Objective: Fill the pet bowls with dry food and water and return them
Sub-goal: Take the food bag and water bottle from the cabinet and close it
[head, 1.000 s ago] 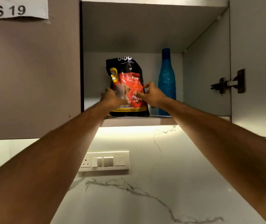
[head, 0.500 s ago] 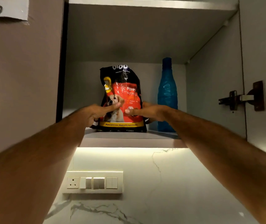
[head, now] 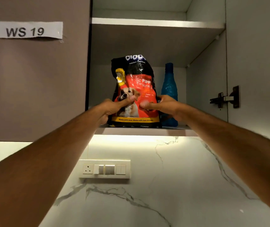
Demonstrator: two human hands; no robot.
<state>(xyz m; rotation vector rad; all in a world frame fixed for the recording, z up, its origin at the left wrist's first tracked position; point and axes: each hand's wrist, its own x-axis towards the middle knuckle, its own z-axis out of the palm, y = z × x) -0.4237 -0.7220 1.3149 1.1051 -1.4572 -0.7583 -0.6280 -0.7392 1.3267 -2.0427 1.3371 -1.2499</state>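
A black and red bag of puppy dry food (head: pixel 135 79) stands upright at the front edge of the lower shelf (head: pixel 145 131) in an open wall cabinet. My left hand (head: pixel 113 108) grips the bag's left side, thumb pressed on its front. My right hand (head: pixel 162 106) grips its right side the same way. A blue plastic water bottle (head: pixel 169 86) stands just behind and to the right of the bag, its lower part hidden by my right hand. No pet bowls are in view.
The cabinet door (head: pixel 255 63) hangs open at the right with a hinge (head: pixel 224 99) on it. A closed door (head: pixel 36 82) labelled WS 19 is at the left. An upper shelf (head: pixel 157 22) sits above. Below, a switch panel (head: pixel 104 169) is set in the marble wall.
Both hands have closed onto the sides of the bag, which sits nearer the shelf's front edge. The camera has shifted, bringing the WS 19 label back into view.
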